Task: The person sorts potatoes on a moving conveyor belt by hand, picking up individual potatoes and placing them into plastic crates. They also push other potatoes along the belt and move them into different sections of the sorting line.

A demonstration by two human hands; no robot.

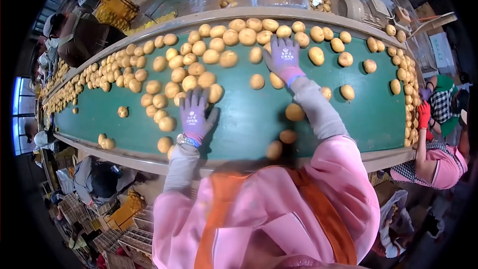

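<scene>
Belt: L hand, R hand amid potatoes.

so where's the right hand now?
Head view: right hand lies far across the green belt, right of centre, among the potatoes by the far rim.

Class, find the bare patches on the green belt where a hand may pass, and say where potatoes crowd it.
Bare belt lies left of the left hand, around one lone potato; between that hand and the right sleeve; and right of the sleeve toward the near rim. Crowded: the far rim, the pile above the left hand, the right edge.
</scene>
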